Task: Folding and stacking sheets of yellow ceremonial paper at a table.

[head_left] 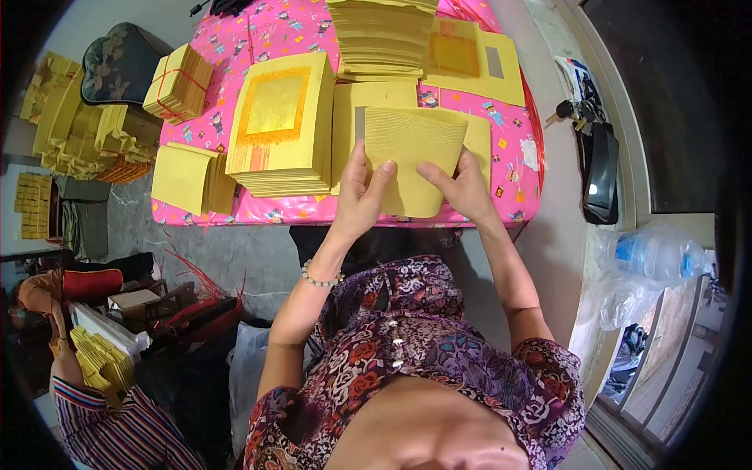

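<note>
A thin stack of yellow paper sheets (413, 145) is bent over in a curve between my two hands, its layered edges fanned along the top. My left hand (365, 188) grips its left side, thumb on the front face. On its right side my right hand (464, 186) clasps it the same way; the fingers of both hands are mostly hidden behind the paper. Yellow sheets (376, 93) lie flat on the table beneath. Left of them stands a thick pile of yellow paper (274, 102) with a gold, orange-bordered square on top.
The pink patterned tabletop (219, 39) also bears a tall paper stack (385, 39), a red-tied bundle (178, 82) and a folded stack (188, 178). At lower left a co-worker's striped sleeve (125, 427) shows beside yellow paper pieces (102, 356). Keys (578, 113) hang at right.
</note>
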{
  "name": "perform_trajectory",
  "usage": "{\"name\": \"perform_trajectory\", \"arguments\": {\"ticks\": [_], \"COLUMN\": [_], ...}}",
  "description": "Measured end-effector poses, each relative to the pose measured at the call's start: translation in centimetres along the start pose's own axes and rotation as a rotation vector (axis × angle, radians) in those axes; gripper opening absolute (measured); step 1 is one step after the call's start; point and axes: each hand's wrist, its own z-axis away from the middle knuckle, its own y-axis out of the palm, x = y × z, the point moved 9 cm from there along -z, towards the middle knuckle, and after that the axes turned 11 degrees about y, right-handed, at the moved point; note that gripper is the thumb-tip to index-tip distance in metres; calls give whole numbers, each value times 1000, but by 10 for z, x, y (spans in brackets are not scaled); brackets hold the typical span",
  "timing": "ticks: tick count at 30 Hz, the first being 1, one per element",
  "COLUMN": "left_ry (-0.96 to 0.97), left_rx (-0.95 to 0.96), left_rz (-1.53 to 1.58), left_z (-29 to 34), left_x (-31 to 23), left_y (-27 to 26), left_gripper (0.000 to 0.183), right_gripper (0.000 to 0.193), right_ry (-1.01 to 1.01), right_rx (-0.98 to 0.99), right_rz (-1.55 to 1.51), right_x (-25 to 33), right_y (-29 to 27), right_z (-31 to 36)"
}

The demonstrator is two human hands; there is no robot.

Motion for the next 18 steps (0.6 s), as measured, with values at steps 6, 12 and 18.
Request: {"name": "perform_trajectory", "arguments": {"ticks": [6, 12, 18], "left_ry": [49, 62, -3], "left_rx": [21, 2, 23], "left_rz": [-15, -33, -28], "left_z": [0, 2, 1], "left_x": [-7, -9, -3], "left_y": [1, 0, 6], "left_gripper": [42, 39, 37], "right_gripper": [35, 30, 23], "right_ry": [3, -75, -38], "right_rx": [13, -54, -172], "right_rz": [30, -42, -76], "right_x": [0, 15, 11], "right_y": [-1, -5, -18], "right_z": [1, 5, 3]}}
